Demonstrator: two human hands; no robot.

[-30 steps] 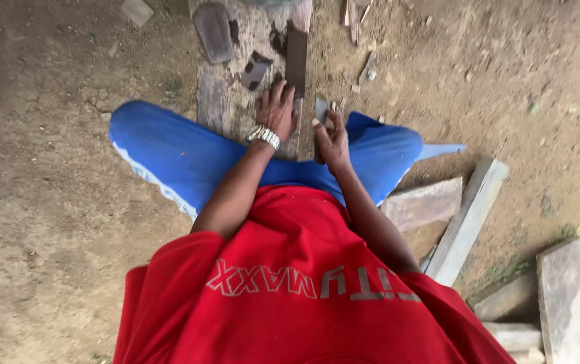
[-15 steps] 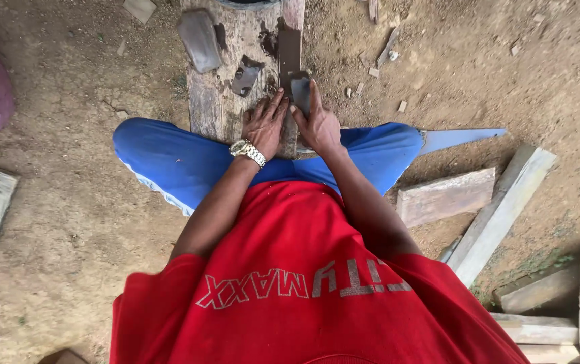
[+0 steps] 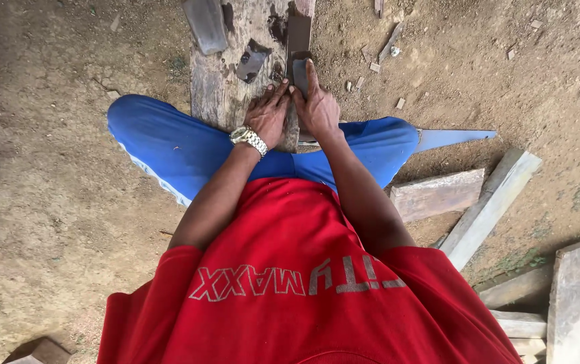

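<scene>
I see my left hand (image 3: 267, 114) and right hand (image 3: 317, 104) pressing a dark stone (image 3: 300, 75) on a plank (image 3: 226, 81), with a blade (image 3: 455, 137) lying beside my knee.

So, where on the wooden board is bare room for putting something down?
The free patch is the near left strip of the board, between the grey stone and the left hand. It is crowded on the right, where the right hand presses a small dark stone, and around the dark fragment.
</scene>
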